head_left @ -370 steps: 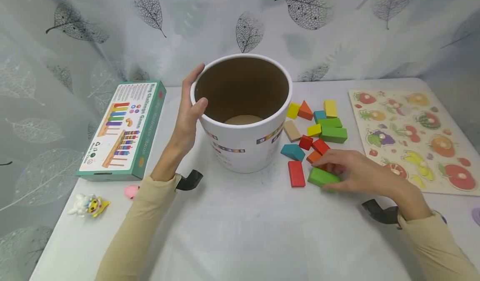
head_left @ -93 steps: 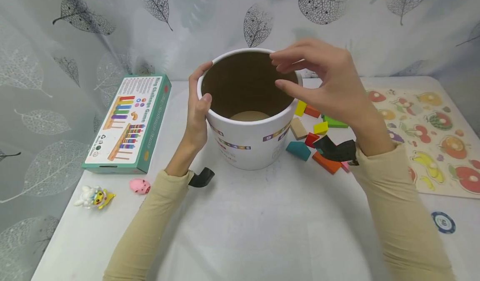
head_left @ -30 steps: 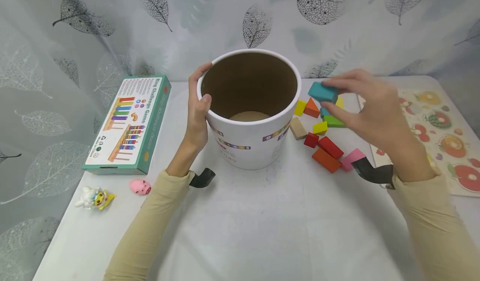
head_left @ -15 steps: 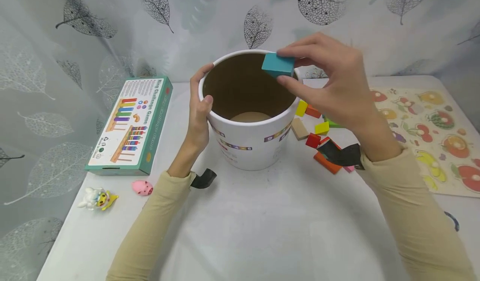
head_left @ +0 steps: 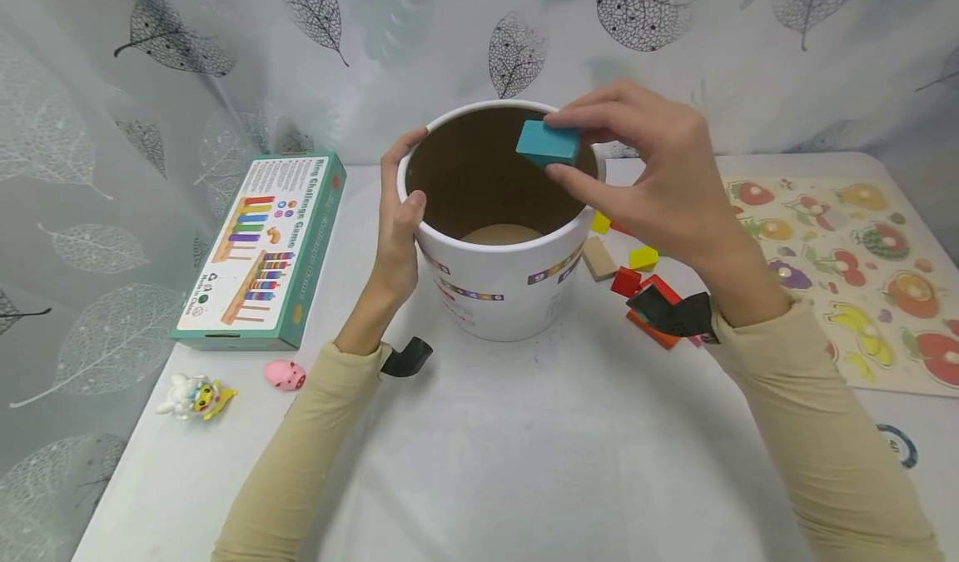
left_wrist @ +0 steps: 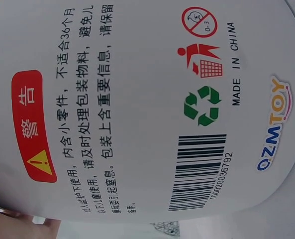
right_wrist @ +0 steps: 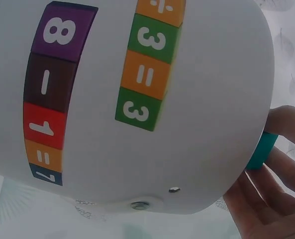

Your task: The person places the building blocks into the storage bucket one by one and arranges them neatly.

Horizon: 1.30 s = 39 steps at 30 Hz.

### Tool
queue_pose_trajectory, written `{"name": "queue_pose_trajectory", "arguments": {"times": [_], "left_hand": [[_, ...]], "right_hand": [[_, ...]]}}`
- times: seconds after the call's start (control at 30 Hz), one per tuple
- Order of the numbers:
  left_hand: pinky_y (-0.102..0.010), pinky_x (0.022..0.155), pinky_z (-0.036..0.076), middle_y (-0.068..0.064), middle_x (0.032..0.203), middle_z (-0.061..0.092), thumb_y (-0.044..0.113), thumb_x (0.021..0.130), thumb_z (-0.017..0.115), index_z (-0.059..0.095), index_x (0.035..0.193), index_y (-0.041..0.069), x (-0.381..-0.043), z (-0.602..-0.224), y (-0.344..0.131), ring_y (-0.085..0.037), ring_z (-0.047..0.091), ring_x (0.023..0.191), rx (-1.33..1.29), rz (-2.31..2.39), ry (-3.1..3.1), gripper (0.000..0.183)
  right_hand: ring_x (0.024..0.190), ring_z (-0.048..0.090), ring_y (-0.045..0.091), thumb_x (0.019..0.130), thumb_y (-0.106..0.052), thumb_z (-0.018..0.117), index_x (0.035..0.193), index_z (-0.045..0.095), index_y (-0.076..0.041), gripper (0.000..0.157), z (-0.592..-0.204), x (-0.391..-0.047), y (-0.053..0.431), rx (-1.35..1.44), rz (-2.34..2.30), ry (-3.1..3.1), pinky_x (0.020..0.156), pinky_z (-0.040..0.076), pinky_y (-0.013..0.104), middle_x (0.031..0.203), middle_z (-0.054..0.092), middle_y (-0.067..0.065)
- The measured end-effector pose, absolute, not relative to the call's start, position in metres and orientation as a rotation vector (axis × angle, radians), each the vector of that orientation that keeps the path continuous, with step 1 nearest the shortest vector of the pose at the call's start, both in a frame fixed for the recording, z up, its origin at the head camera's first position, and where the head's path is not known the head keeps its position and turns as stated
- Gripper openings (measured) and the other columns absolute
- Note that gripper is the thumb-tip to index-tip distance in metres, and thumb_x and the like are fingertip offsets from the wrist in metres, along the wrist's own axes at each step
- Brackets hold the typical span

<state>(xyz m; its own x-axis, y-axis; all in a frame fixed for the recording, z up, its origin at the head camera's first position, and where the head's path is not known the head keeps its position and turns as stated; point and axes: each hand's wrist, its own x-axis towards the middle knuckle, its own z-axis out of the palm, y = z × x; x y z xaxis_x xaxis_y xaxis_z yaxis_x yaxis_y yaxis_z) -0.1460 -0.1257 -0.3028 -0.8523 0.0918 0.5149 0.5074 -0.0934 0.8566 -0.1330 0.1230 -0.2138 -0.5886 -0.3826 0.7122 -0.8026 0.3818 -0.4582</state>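
Note:
A white paper bucket [head_left: 500, 295] with a brown inside stands upright on the table. My left hand [head_left: 397, 229] grips its left side, the thumb hooked over the rim. Above the opening's right part, my right hand [head_left: 652, 171] pinches a teal wooden block [head_left: 549, 143] between thumb and fingertips. In the right wrist view, the teal block [right_wrist: 262, 151] shows partly past the rim, between the fingers of the right hand [right_wrist: 271, 184]. Printed text on the bucket [left_wrist: 137, 114] fills the left wrist view. The visible bucket floor holds no blocks; part of it is hidden.
Right of the bucket lie loose blocks: red [head_left: 626, 281], yellow [head_left: 643, 258] and plain wood [head_left: 598, 258], several partly hidden. Farther right is a fruit puzzle board [head_left: 862, 254]. At left are a game box [head_left: 255, 254], a pink pig [head_left: 284, 375] and a white-and-yellow figurine [head_left: 196, 397].
My right hand has picked up the teal block from the pile and carried it left over the bucket. Earlier green and red blocks left the pile's front. The left hand keeps its grip.

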Motion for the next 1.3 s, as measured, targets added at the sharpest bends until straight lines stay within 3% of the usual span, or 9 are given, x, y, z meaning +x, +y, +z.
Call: {"name": "queue_pose_trajectory", "arguments": {"times": [0.23, 0.47, 0.67, 0.83, 0.93, 1.07, 1.3], "left_hand": [[-0.051, 0.11, 0.032, -0.008, 0.145, 0.04, 0.072, 0.079, 0.052, 0.028, 0.147, 0.012, -0.146, -0.304, -0.126, -0.028, 0.042, 0.132, -0.663, -2.025, -1.883, 0.094], [-0.055, 0.111, 0.03, -0.009, 0.146, 0.039, 0.073, 0.079, 0.051, 0.026, 0.148, 0.012, -0.147, -0.304, -0.126, -0.029, 0.041, 0.133, -0.675, -2.01, -1.896, 0.096], [-0.057, 0.112, 0.029, -0.009, 0.147, 0.038, 0.073, 0.08, 0.05, 0.026, 0.148, 0.011, -0.147, -0.304, -0.127, -0.03, 0.04, 0.134, -0.669, -1.992, -1.906, 0.095], [-0.059, 0.111, 0.028, -0.009, 0.147, 0.038, 0.071, 0.08, 0.05, 0.027, 0.148, 0.012, -0.146, -0.304, -0.127, -0.031, 0.04, 0.134, -0.668, -1.994, -1.896, 0.093], [-0.058, 0.111, 0.028, -0.008, 0.147, 0.038, 0.072, 0.08, 0.051, 0.027, 0.148, 0.012, -0.146, -0.303, -0.126, -0.031, 0.04, 0.134, -0.668, -2.006, -1.895, 0.094], [-0.056, 0.111, 0.029, -0.008, 0.146, 0.039, 0.073, 0.079, 0.051, 0.027, 0.148, 0.012, -0.145, -0.303, -0.126, -0.03, 0.041, 0.133, -0.666, -2.011, -1.902, 0.095], [-0.054, 0.112, 0.029, -0.006, 0.146, 0.04, 0.071, 0.08, 0.05, 0.029, 0.147, 0.014, -0.145, -0.303, -0.125, -0.027, 0.041, 0.133, -0.652, -1.995, -1.907, 0.091]], "right_hand": [[0.095, 0.066, 0.005, 0.076, 0.005, 0.077, 0.107, 0.07, 0.006, 0.032, -0.213, -0.132, 0.123, 1.022, 1.181, -2.136, 0.09, 0.053, 0.022, 0.101, 0.07, 0.014], [0.099, 0.065, 0.006, 0.076, 0.003, 0.078, 0.112, 0.07, 0.001, 0.036, -0.213, -0.122, 0.138, 0.956, 1.081, -2.219, 0.092, 0.05, 0.017, 0.107, 0.069, 0.01], [0.099, 0.061, -0.01, 0.071, 0.01, 0.079, 0.112, 0.071, -0.001, 0.043, -0.228, -0.113, 0.169, 0.824, 1.022, -2.295, 0.092, 0.045, 0.01, 0.108, 0.07, 0.012], [0.096, 0.055, -0.019, 0.069, 0.008, 0.081, 0.113, 0.071, -0.006, 0.048, -0.263, -0.103, 0.194, 0.799, 0.949, -2.427, 0.091, 0.04, 0.005, 0.106, 0.07, 0.006], [0.095, 0.057, -0.014, 0.071, 0.005, 0.081, 0.113, 0.07, -0.01, 0.046, -0.29, -0.093, 0.207, 0.793, 0.928, -2.561, 0.089, 0.038, 0.002, 0.106, 0.068, 0.001], [0.095, 0.062, 0.006, 0.074, -0.001, 0.081, 0.113, 0.069, -0.012, 0.042, -0.323, -0.082, 0.219, 0.761, 0.919, -2.738, 0.083, 0.042, 0.002, 0.109, 0.068, -0.001], [0.091, 0.063, 0.015, 0.076, -0.007, 0.081, 0.113, 0.069, -0.012, 0.039, -0.352, -0.075, 0.228, 0.755, 0.906, -2.91, 0.071, 0.053, 0.019, 0.107, 0.069, 0.001]]}}
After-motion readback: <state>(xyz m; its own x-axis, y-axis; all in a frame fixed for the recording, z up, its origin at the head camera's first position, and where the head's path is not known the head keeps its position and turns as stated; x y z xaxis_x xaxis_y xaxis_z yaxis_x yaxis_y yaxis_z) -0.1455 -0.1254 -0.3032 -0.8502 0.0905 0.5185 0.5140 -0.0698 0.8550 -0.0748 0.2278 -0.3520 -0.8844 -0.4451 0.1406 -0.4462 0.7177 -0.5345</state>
